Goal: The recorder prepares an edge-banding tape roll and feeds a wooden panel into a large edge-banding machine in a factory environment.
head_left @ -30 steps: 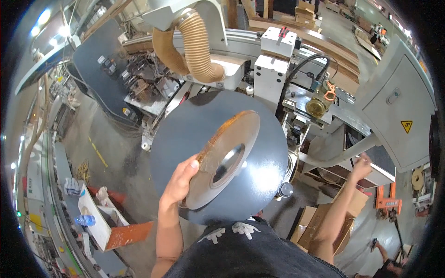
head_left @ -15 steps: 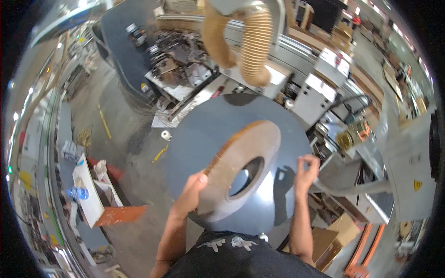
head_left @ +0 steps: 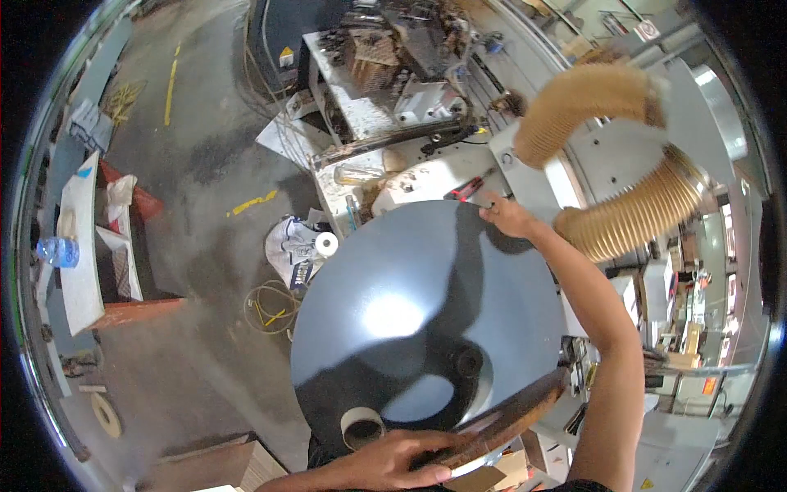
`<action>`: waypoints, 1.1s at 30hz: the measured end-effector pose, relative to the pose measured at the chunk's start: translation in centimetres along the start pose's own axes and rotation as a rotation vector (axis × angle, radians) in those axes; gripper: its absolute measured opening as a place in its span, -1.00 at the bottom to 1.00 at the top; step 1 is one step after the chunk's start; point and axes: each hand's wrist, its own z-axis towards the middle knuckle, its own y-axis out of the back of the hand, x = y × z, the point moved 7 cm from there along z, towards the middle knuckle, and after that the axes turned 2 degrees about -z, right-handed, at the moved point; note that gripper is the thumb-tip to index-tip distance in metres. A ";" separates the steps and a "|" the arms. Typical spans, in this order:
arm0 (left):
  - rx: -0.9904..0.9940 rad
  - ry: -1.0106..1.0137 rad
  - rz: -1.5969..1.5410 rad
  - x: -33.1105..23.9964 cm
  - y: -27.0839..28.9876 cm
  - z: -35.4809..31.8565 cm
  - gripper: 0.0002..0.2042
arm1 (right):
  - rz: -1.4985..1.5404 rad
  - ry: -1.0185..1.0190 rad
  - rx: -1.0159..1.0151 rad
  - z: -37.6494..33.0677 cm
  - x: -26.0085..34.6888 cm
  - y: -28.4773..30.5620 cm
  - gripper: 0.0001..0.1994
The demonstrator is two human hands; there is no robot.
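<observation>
A large round grey disc [head_left: 385, 254] lies in front of me, with a dark round knob [head_left: 468, 362] and a short pale tube [head_left: 351, 428] on it. My left hand [head_left: 402, 461] is closed on the edge of a wide flat roll of brown edge banding [head_left: 512, 420], tilted near the disc's near right side. At the far right edge of the disc is my right hand [head_left: 510, 217], its fingertips pressed together. What they pinch, if anything, I cannot make out. Just beyond those fingers a red-handled hand tool [head_left: 466, 189] lies on a white surface.
Two ribbed tan hoses [head_left: 635, 209] hang close to my right forearm. Beyond the disc stands a cluttered white bench [head_left: 348, 98]. Left of the disc are a white roll [head_left: 325, 243] and a coiled cord [head_left: 266, 307]. An orange-and-white cabinet [head_left: 135, 312] stands farther left.
My view has turned and come closer to the disc. The roll has swung from the disc's middle to its near right, now steeply tilted. My right hand has reached to the far edge.
</observation>
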 end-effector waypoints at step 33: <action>-0.066 -0.017 0.650 5.4 -19.7 3.6 -0.41 | 0.944 -0.476 -1.450 -70.8 18.8 -3.4 -0.25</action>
